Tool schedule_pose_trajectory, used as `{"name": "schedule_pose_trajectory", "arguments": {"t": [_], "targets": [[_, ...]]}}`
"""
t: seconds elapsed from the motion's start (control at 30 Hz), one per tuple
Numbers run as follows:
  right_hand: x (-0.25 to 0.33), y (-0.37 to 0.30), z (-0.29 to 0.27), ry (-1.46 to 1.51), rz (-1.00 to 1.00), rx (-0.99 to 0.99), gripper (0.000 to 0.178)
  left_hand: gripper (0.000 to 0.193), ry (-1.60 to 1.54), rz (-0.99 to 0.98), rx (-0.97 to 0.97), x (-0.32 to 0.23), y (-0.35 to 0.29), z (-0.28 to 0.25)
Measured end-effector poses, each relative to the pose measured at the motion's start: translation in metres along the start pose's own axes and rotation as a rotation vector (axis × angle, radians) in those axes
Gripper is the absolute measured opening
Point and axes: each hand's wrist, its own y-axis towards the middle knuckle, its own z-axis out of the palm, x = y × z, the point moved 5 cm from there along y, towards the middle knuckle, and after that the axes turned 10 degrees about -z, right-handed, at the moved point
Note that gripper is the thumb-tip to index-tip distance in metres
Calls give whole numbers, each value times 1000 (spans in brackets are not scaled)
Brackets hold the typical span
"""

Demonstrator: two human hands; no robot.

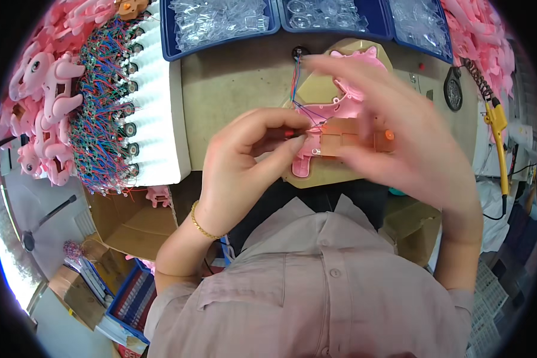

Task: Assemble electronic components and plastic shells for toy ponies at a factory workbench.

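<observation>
The left hand [244,155] is curled, with its thumb and first fingers pinched together on something small and red at the edge of a pink plastic toy shell [340,107]. The shell lies on a tan wooden holder [316,86] in the middle of the surface [232,77], just in front of the person's chest. A brown circuit board [346,138] sits in the shell, and thin red, blue and green wires [297,83] run from it up to a small black round part at the top of the holder.

The right hand [394,137] is blurred. Its fingers are spread and lie over the right side of the shell and the board; I cannot tell if it grips anything.

To the left, on a white foam block [161,89], many small round parts with coloured wires [101,101] lie in rows, and beside them is a heap of pink toy pieces [42,95]. At the far edge stand blue trays [173,42] with clear plastic parts. On the right a yellow soldering iron [498,137] hangs beside a coiled cable. A gold bracelet [203,225] is on the left wrist.
</observation>
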Motion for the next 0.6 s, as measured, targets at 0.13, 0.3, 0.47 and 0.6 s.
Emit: {"name": "schedule_pose_trajectory", "arguments": {"t": [0.13, 0.3, 0.47, 0.6], "targets": [[-20, 19, 33, 100, 52, 420, 43, 20, 206, 200, -190, -4, -7, 3], [-8, 1, 26, -325, -160, 339, 21, 25, 264, 115, -266, 6, -16, 3], [1, 6, 34, -401, -278, 225, 12, 25, 380, 219, -295, 12, -20, -5], [-9, 9, 47, -476, -279, 226, 13, 31, 875, 543, -471, 18, -34, -7]]}}
